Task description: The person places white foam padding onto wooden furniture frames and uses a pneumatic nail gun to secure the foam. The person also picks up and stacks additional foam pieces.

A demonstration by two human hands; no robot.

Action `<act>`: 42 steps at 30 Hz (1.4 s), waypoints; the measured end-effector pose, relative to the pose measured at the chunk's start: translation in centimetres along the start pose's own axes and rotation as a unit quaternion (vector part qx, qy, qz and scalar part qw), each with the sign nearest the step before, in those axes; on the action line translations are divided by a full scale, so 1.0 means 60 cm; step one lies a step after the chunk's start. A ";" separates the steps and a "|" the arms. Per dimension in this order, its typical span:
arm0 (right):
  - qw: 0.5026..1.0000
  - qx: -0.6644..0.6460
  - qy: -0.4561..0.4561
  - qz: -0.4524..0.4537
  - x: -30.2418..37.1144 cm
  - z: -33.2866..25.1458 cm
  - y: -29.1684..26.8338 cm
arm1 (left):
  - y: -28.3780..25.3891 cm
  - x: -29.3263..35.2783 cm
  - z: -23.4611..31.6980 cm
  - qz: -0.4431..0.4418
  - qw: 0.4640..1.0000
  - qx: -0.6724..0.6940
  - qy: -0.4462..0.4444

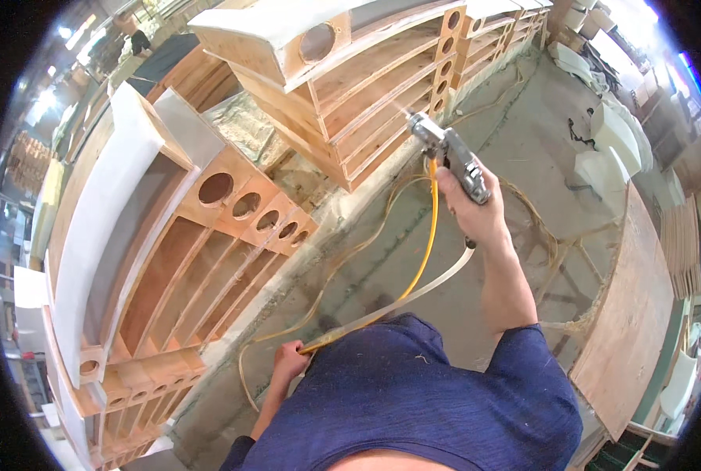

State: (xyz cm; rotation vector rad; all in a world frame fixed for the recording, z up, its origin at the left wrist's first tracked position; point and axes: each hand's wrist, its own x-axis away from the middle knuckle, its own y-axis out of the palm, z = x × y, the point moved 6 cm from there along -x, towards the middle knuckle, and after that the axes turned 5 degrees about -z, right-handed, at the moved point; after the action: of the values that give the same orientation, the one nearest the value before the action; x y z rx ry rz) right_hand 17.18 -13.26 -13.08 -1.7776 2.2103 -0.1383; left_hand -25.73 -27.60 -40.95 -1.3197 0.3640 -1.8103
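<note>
My right hand (480,210) is closed round a silver spray gun (459,161), raised in front of me. Its nozzle points up and left toward a wooden frame (374,98) with curved slats, round holes and a white padded top; a faint mist shows at the tip. A yellow hose (432,243) and a whitish hose (429,289) run down from the gun. Low at my left side, my left hand (289,361) is closed round both hoses where they come together. A second wooden frame (201,243) with white padding stands to the left.
Loose hose (366,247) trails over the grey floor (397,224). On the right a plywood panel (629,314) lies on a support. White foam pieces (613,141) and stacked boards (682,247) stand farther right. Another person (134,35) is at the far left.
</note>
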 end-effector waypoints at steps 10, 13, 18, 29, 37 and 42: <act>0.995 0.032 -0.081 -0.056 -0.014 -0.055 0.077 | -0.003 -0.007 -0.047 0.011 0.997 0.074 -0.009; 0.990 0.090 -0.089 -0.063 -0.046 -0.108 0.156 | -0.001 -0.045 -0.089 0.067 0.994 0.073 0.040; 0.964 0.190 -0.176 -0.063 -0.143 -0.185 0.303 | -0.079 -0.080 -0.104 0.046 0.987 0.139 0.069; 0.958 0.262 -0.113 -0.038 -0.283 -0.269 0.546 | -0.206 -0.134 -0.232 0.027 0.976 0.199 0.086; 0.964 0.259 -0.027 -0.049 -0.166 -0.242 0.513 | -0.209 -0.201 -0.279 -0.068 0.980 0.146 0.114; 0.960 0.274 0.031 0.040 -0.029 -0.217 0.417 | -0.210 -0.216 -0.271 -0.093 0.976 0.104 0.168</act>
State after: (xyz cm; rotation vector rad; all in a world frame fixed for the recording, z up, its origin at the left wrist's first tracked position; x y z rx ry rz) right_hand -9.74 -7.30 -6.90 -1.3883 2.0129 -0.7208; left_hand -44.77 -13.98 -47.53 -0.9281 0.2274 -2.1725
